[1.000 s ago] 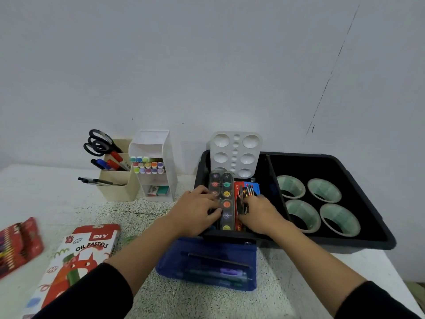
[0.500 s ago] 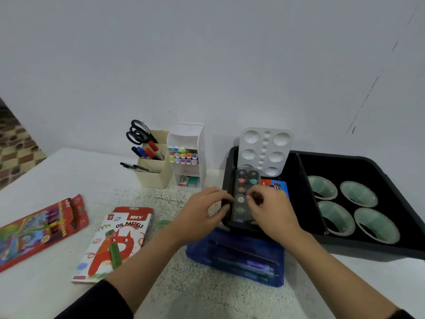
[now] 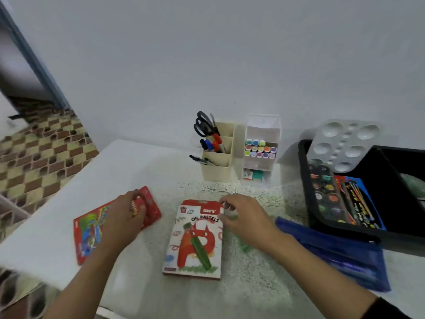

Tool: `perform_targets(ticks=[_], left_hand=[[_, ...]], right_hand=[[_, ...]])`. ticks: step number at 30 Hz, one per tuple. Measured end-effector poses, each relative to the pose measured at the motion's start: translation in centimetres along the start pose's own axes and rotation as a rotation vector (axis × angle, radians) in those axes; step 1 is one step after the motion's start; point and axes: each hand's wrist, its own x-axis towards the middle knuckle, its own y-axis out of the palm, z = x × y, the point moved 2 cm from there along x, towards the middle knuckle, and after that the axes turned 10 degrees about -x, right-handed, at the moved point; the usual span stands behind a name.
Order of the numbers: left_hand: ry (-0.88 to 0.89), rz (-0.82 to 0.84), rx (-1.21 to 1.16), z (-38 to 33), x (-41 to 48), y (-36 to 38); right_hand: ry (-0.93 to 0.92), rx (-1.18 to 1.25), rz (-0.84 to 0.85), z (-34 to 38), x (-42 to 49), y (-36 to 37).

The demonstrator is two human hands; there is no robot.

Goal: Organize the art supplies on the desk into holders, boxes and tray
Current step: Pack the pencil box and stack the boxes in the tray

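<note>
Your hands have left the paint set (image 3: 326, 196), now lying in the tray (image 3: 303, 180) at 3 o'clock, so that step looks done and two loose packs remain. Your left hand (image 3: 125, 221) curls its fingers round the far end of the pencil pack (image 3: 92, 229) at 9 o'clock, while your right hand (image 3: 246, 218) has its fingers at the 1 o'clock corner of the pastel box (image 3: 195, 245), blur hiding whether they pinch it. The pack lies near the tabletop (image 3: 138, 171) edge at 8 o'clock, and the pouch (image 3: 333, 252) crowds 4 o'clock; 12 is open.
</note>
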Motion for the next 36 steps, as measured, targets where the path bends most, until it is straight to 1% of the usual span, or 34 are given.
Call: perform_targets(ticks=[3, 6, 7, 9, 12, 14, 18, 21, 24, 27, 30, 32, 36], left_hand=[[-0.07, 0.205, 0.225, 5.0, 2.6, -1.9], [-0.12, 0.422, 0.409, 7.3, 4.2, -3.3], [-0.111, 0.459, 0.465, 7.5, 4.7, -3.7], [-0.048, 0.466, 0.514, 7.1, 5.5, -4.3], [0.004, 0.478, 0.483, 6.2, 6.4, -4.5], [-0.031, 0.522, 0.386, 6.0, 6.5, -4.1], [-0.026, 0.519, 0.239, 5.6, 6.5, -3.5], [-0.069, 0.553, 0.109, 5.5, 6.8, -3.3], [-0.155, 0.581, -0.155, 5.2, 7.0, -3.0], [-0.271, 0.59, -0.385, 4.5, 6.7, -2.1], [-0.398, 0.646, -0.586, 3.5, 5.6, -0.4], [-0.441, 0.674, -0.672, 2.4, 4.6, 0.6], [-0.457, 0.674, -0.76, 1.0, 3.2, 1.8]], right_hand=[[0.055, -0.092, 0.146, 2.3, 2.4, 2.8], [0.135, -0.166, 0.308, 3.7, 4.1, 4.4], [0.161, -0.194, 0.349, 3.9, 4.7, 4.6], [0.193, -0.28, 0.4, 4.2, 5.5, 4.6], [0.223, -0.359, 0.411, 4.5, 6.5, 4.1], [0.242, -0.342, 0.412, 4.7, 6.9, 4.1], [0.285, -0.24, 0.399, 4.2, 6.8, 4.1], [0.293, -0.133, 0.393, 3.4, 6.0, 3.8], [0.31, 0.096, 0.358, 2.9, 5.0, 2.8], [0.322, 0.332, 0.252, 2.8, 4.2, 1.3], [0.31, 0.565, 0.184, 3.1, 4.3, 0.0], [0.329, 0.665, 0.168, 3.1, 4.8, 0.0], [0.419, 0.77, 0.173, 2.9, 5.9, 1.8]])
